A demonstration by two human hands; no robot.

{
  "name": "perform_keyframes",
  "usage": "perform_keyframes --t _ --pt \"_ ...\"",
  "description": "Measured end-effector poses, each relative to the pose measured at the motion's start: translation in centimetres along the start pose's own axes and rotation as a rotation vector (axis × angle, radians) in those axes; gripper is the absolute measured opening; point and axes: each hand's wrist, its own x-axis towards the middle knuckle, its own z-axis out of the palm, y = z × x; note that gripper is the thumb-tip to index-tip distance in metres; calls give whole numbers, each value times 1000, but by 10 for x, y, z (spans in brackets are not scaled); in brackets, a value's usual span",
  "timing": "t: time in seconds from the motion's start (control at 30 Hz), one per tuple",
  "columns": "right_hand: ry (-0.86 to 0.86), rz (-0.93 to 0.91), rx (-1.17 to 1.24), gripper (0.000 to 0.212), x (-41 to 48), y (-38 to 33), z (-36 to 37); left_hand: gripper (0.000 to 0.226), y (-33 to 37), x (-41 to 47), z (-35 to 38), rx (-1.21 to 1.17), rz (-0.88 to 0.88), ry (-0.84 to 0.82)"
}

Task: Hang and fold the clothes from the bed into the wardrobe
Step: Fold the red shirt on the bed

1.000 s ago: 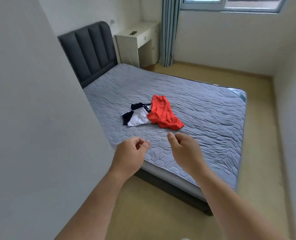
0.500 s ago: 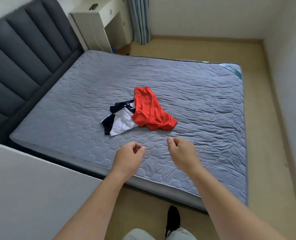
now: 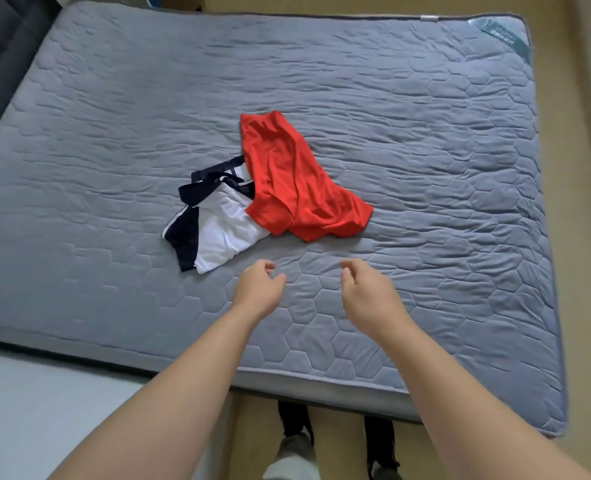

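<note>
As both hover above the bed (image 3: pixel 114 98), left hand (image 3: pixel 257 289) loosely curled, empty, right hand (image 3: pixel 366 292) likewise, clothes (image 3: pixel 294 181) untouched

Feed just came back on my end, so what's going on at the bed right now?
A person stands at the edge of the grey quilted mattress with the left hand and right hand held out over it, fingers loosely curled, holding nothing. A red T-shirt lies crumpled mid-mattress, partly overlapping a white and navy garment. Neither hand touches the clothes.
</note>
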Motion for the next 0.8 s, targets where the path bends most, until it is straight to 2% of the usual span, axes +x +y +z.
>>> perform_keyframes --t 0.07,0.2,0.33,0.43,0.57,0.7,0.8 --pt "-8 31 -4 39 35 7 26 41 -7 57 12 -62 -41 -56" --pt "-26 84 26 41 88 29 76 41 -15 151 42 -374 -221 -174" --pt "-6 154 78 40 113 57 113 45 -23 217 68 -604 -266 -239" --pt "-9 181 112 39 123 69 128 48 -22 245 76 -755 -277 -221" --pt "18 204 130 37 130 75 131 24 -15 268 77 -955 -357 -169" --pt "33 220 140 34 129 74 128 46 -20 275 68 -1010 -411 -175" --pt "47 220 147 34 127 72 126 36 -27 277 62 -1050 -404 -174"
